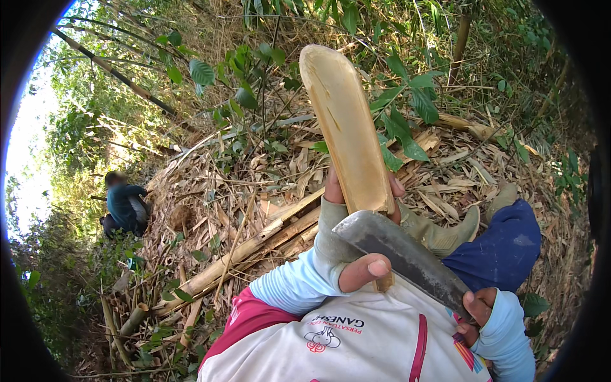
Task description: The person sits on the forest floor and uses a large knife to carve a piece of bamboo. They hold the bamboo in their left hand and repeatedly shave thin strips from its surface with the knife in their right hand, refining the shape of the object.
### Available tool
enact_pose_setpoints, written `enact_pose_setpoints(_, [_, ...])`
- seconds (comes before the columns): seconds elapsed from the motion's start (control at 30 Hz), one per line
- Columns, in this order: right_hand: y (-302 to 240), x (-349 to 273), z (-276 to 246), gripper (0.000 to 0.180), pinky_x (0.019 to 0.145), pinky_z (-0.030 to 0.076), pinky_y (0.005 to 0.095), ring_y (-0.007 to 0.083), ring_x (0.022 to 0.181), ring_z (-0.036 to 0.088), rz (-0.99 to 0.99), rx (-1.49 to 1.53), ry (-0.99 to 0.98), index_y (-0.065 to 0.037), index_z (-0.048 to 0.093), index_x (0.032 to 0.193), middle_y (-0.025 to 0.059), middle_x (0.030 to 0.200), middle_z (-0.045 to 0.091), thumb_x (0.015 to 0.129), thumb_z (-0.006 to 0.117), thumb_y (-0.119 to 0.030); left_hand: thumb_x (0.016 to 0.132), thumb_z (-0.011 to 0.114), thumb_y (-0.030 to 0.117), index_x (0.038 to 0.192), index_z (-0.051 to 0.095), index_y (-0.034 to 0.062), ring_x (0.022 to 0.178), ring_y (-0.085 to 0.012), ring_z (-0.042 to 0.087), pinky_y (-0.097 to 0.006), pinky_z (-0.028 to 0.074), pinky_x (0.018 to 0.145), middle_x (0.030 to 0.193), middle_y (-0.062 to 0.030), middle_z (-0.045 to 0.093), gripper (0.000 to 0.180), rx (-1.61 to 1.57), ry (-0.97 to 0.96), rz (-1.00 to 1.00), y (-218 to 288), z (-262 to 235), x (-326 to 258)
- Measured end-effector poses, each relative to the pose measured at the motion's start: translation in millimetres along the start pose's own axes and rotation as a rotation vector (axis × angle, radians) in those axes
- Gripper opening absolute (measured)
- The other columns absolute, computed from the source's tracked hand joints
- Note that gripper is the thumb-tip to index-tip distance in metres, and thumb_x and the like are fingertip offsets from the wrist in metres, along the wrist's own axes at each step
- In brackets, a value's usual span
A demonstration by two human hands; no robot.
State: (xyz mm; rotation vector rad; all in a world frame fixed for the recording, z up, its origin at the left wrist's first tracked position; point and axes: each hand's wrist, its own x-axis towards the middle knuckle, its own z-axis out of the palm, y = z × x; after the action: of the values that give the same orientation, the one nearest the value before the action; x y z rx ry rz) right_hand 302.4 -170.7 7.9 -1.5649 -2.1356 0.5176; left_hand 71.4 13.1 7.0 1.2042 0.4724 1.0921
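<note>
My left hand point(331, 245), in a grey glove with bare fingertips, is wrapped round a split bamboo piece point(349, 127). The pale piece stands out ahead of me, rounded at its far end and shallowly hollowed along its face. Fingertips show on both sides of it, and the thumb lies nearer to me. At the right, my right hand point(480, 310) is closed at the near end of a machete point(407, 251); its handle is mostly hidden by the fingers. The broad dark blade slants up and left across the bamboo's lower part. Whether the blade touches it, I cannot tell.
Split bamboo lengths point(254, 245) lie on dry leaf litter point(184, 223) to the left. Green leafy stems point(407, 114) rise close behind the bamboo piece. My boot point(455, 232) and blue trouser leg point(496, 245) are at the right. Another person point(124, 207) crouches far left.
</note>
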Motion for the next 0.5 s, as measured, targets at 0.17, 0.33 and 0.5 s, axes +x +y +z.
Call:
enact_pose_setpoints(0.17, [2, -4, 4, 0.077, 0.046, 0.041, 0.0381, 0.0280, 0.055, 0.055, 0.002, -0.006, -0.016, -0.010, 0.049, 0.132, 0.0131, 0.076, 0.059, 0.061, 0.079, -0.016, 0.069, 0.080, 0.031, 0.151, 0.002, 0.0127, 0.092, -0.0178, 0.048, -0.030, 0.047, 0.076, 0.122, -0.0150, 0.041, 0.114, -0.037, -0.103, -0.030, 1, -8, -3])
enact_pose_setpoints(0.33, [-2, -4, 1, 0.076, 0.047, 0.041, 0.0388, 0.0277, 0.055, 0.054, 0.008, -0.041, -0.001, -0.012, 0.048, 0.133, 0.0123, 0.077, 0.059, 0.063, 0.078, -0.016, 0.070, 0.079, 0.029, 0.151, 0.002, 0.0142, 0.091, -0.0174, 0.048, -0.030, 0.047, 0.076, 0.123, -0.0151, 0.041, 0.113, -0.017, -0.129, -0.007, 0, -10, -2])
enact_pose_setpoints(0.5, [-2, -9, -12, 0.078, 0.054, 0.041, 0.0407, 0.0280, 0.062, 0.053, 0.010, -0.073, -0.002, -0.014, 0.047, 0.135, 0.0108, 0.079, 0.058, 0.063, 0.077, -0.015, 0.067, 0.084, 0.026, 0.151, 0.003, 0.0156, 0.096, -0.0183, 0.050, -0.031, 0.048, 0.078, 0.121, -0.0162, 0.044, 0.117, -0.038, -0.190, 0.041, -6, -14, -3])
